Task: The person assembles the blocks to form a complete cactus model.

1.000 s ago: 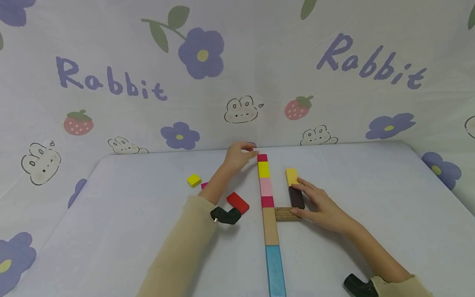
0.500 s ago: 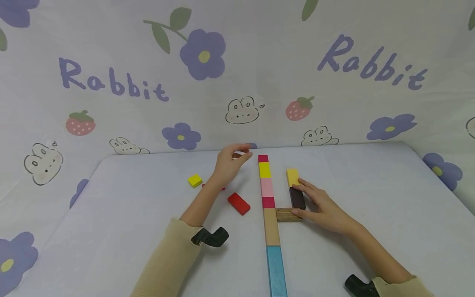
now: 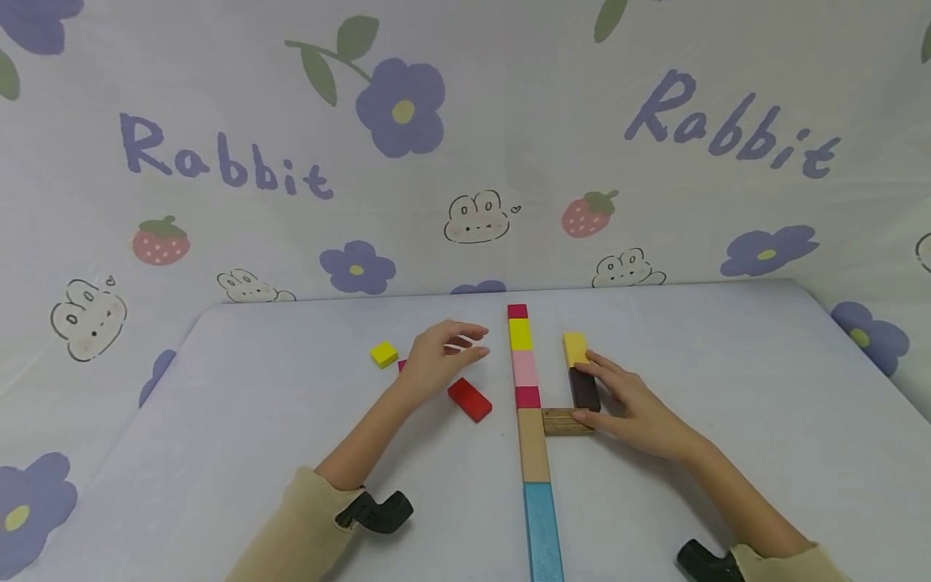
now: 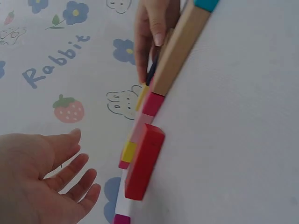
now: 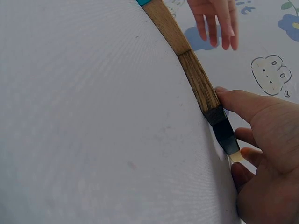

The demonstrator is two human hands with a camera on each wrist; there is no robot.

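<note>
My left hand is held over the table with loosely bent fingers and nothing between them, near a red block. My right hand rests beside a black block, its fingers at that block's side and its thumb at a brown wood-grain block. Past the black block, end to end with it, lies a light yellow block. The brown block meets the side of a long row: a blue block, a tan block, a pink block, a bright yellow block and crimson pieces.
A small yellow block lies loose on the white tabletop left of the row. Beside it a magenta block is mostly covered by my left hand. A cloth printed with rabbits and flowers hangs behind the table.
My left hand has drawn back from the far crimson end of the row, leftward and toward me. My right hand and the blocks keep their places.
</note>
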